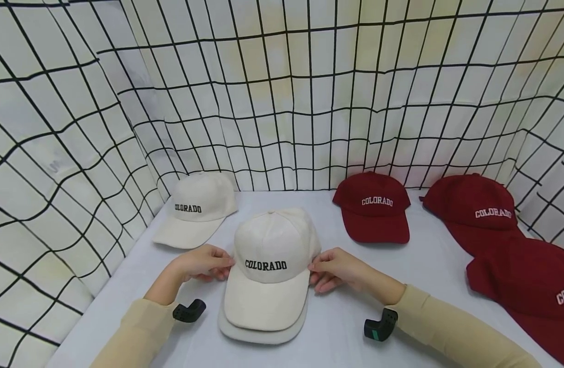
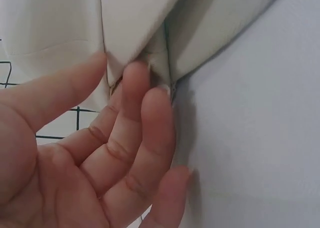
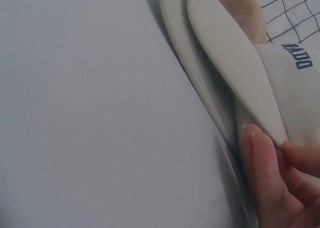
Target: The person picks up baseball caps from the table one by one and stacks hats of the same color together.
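The left hand and right hand are pinching the upper cap, only the wrist views showing the gap above the lower cap.

Place: from my end I read a small staged recording booth; what building surrounds it, I cannot tell.
Landmark: the white table, smooth and pale.
Walls: I see white sheeting with black grid lines behind the table and along both its sides, rippled like hung cloth.
Gear: black wrist cameras above the table's near part.
Goods: white caps and red caps, lettered COLORADO, on the table.
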The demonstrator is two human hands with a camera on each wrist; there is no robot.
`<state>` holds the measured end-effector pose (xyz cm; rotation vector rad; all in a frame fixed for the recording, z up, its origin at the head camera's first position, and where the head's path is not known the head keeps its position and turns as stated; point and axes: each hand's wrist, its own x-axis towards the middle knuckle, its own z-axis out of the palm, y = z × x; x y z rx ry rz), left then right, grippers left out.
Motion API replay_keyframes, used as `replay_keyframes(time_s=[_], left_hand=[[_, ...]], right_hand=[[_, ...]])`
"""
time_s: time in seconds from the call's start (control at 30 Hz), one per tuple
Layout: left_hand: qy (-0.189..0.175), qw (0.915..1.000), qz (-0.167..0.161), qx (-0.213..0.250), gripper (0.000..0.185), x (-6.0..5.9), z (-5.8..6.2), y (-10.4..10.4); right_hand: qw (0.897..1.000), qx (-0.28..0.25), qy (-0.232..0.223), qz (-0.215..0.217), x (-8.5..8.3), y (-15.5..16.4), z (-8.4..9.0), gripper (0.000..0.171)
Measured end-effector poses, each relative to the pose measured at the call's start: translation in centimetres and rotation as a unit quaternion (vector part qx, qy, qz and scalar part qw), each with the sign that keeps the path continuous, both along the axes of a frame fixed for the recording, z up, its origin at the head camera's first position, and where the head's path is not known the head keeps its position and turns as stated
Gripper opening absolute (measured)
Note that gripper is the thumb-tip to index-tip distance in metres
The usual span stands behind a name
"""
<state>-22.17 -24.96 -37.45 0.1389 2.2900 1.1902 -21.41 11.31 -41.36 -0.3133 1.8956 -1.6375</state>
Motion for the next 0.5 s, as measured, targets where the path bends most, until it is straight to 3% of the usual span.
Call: replay_keyframes(time_s=[0.23, 0.5], left_hand=[[-0.007, 0.9996, 0.029, 0.005, 0.016, -0.06, -0.29, -0.03], [-0.016, 0.9996, 0.021, 0.008, 0.012, -0.19, -0.16, 0.05]], right_hand=[[1.000, 0.005, -0.003, 0.012, 0.07, -0.43, 0.08, 0.016], [1.000, 0.011, -0.013, 0.004, 0.57, -0.60, -0.15, 0.018]])
